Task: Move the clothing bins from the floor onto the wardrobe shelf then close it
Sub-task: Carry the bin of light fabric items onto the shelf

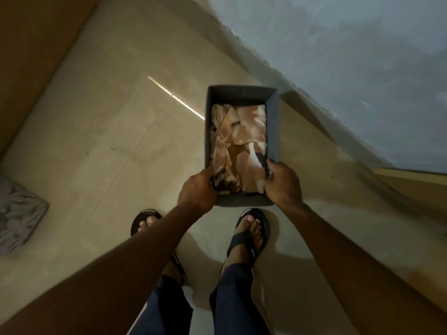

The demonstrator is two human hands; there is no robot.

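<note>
Fingers (271, 165) of the right hand (283, 184) curl over the near right corner of the bin (272, 131), thumb tip on the rim and the rest wrapped down the outside, while the left hand (197, 191) clamps the near left corner, its fingers tucked inside against the cloth and hidden from view. Behind all this the floor (108, 131) fills most of the frame, pale beige tile with a bright streak of light near centre. A grey wall (362, 68) takes the upper right, and a brown panel (29, 56) slants across the upper left; whether it belongs to the wardrobe I cannot tell. Both forearms reach in from the bottom corners toward the middle. Dark blue trousers (232, 298) show at the bottom centre. The bin sits at centre frame, a dark open-topped box gripped by its near end just beyond the feet; whether it rests on the floor I cannot tell. Inside lies folded cloth (239, 141) in tan and cream patches. A grey patterned cushion (19, 213) lies at the left edge. Black sandals (251, 228) are on both feet, just below the bin.
</note>
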